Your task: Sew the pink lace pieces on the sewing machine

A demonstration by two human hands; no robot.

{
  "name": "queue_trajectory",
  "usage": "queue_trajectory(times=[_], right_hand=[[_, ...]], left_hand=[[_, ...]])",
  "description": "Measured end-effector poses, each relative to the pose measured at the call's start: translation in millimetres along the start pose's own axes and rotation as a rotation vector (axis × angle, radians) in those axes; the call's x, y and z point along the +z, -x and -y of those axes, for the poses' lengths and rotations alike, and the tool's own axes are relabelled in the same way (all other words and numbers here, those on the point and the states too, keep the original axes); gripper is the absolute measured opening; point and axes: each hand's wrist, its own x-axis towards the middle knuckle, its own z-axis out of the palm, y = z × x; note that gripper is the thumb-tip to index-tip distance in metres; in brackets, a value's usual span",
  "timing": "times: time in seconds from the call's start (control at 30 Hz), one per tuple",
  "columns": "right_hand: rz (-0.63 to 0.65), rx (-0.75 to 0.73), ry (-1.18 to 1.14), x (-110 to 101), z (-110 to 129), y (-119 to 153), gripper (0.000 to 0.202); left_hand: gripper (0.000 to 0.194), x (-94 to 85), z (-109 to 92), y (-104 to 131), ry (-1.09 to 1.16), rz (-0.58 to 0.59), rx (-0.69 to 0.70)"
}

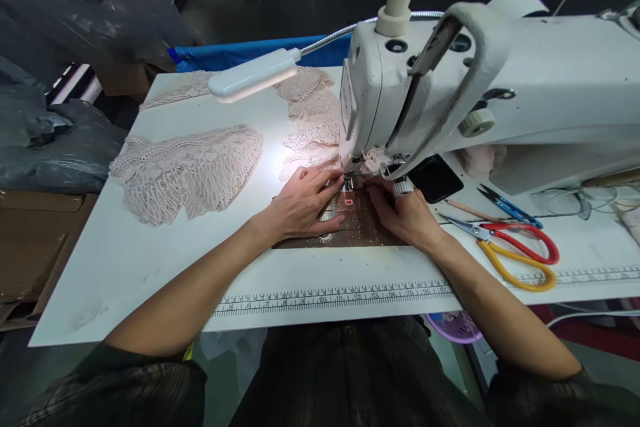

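Observation:
My left hand (pixel 305 203) lies spread beside the presser foot (pixel 351 181) of a white sewing machine (pixel 375 80). Its fingertips rest by the foot, with the thumb apart on the brown metallic bed cover (pixel 360 230). Gathered pale pink lace (pixel 313 147) runs behind these fingers toward the foot. On the other side of the foot is my right hand (pixel 407 213), fingers drawn together close to the needle. Machine parts partly cover those fingers, and anything between them is hidden.
A scalloped lace piece (pixel 193 170) lies on the table's left. Red-and-yellow-handled scissors (pixel 515 247), blue snips (pixel 510 207), a pencil (pixel 470 211) and a black phone (pixel 435 179) lie at right. A lamp (pixel 255 73) hangs over the table; a printed ruler (pixel 330 298) follows its front edge.

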Motion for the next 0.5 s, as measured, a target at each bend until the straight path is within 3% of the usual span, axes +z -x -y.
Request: queue_trajectory(times=[0.33,0.5], right_hand=[[-0.034,-0.158,0.155,1.8,0.7,2.0,0.031],[-0.016,-0.180,0.144,2.3,1.6,5.4,0.032]], left_hand=[[0.058,2.7,1.4,2.0,0.072,0.045,-0.041],[0.057,-2.4,-13.0,4.1,-0.045,0.017,-0.128]])
